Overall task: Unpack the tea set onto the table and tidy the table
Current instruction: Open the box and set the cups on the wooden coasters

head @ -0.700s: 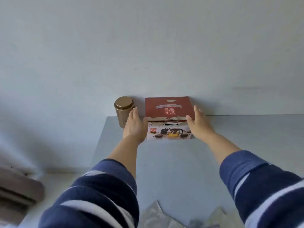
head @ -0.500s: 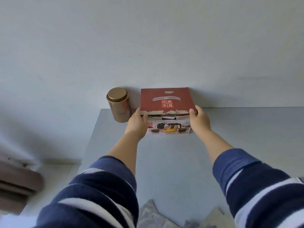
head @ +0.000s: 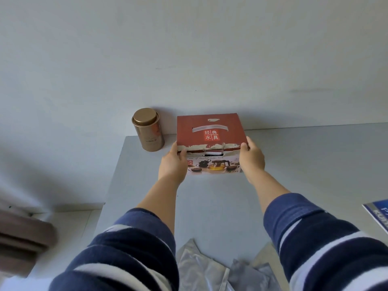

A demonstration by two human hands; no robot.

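- Nearest the body, below both wrists, crumpled silvery foil pouches (head: 201, 267) lie on the grey table (head: 315, 164), and a blue booklet (head: 378, 215) pokes in well to the right of the right forearm.
- Up from the striped sleeves, both bare forearms reach forward and end at the tea set box (head: 210, 141).
- At the box's left side, the left hand (head: 173, 162) presses flat against the wall, thumb hooked over the near top edge.
- On the opposite side, the right hand (head: 251, 157) mirrors it, palm on the wall and fingertips curled at the top corner; together the two hands clamp the box between them.
- Between the hands, the box is cardboard: a red lid with a white handle strip and Chinese characters, a torn, ragged near edge, and a front panel printed with a teapot and cups.
- Whether its base rests on the table or is raised off it cannot be told.
- Just beyond and left of the left hand, a gold tea tin (head: 148, 130) stands upright, apart from the box.
- Past everything, a plain wall closes the far edge of the table.
- Judging by the grip, this looks like the opening step: bringing the box closer for unpacking.
- Next would call for an even two-sided squeeze, keeping the box level since breakables are probably inside, and setting it short of the pouches.
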